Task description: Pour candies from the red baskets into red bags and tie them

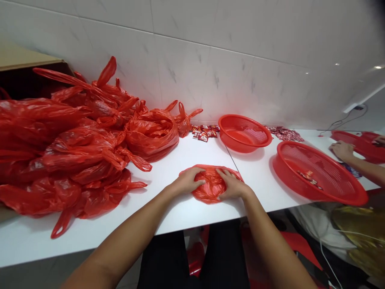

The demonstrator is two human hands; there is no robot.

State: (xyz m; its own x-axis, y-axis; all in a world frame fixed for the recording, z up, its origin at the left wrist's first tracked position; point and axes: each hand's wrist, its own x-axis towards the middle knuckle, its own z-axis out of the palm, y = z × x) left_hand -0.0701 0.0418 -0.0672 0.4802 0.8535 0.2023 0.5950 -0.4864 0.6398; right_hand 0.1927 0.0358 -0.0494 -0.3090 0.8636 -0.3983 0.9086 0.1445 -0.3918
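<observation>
A red plastic bag (212, 186) lies low and spread out on the white table in front of me. My left hand (190, 180) rests on its left side, thumb apart from the fingers. On the opposite side my right hand (231, 184) lies with its fingers spread over the bag. Both hands touch the plastic without closing on it, and the bag's contents are hidden. Behind it stands another red bag (153, 140) with its mouth open, and next to that a small knotted red bag (183, 122).
Filled, tied red bags (81, 148) are heaped on the left by a cardboard box (27, 56). Small snack packets (204, 132) lie near the wall. A red basket (245, 140) and a larger red basket (285, 180) stand right. Another person's hand (343, 150) is at far right.
</observation>
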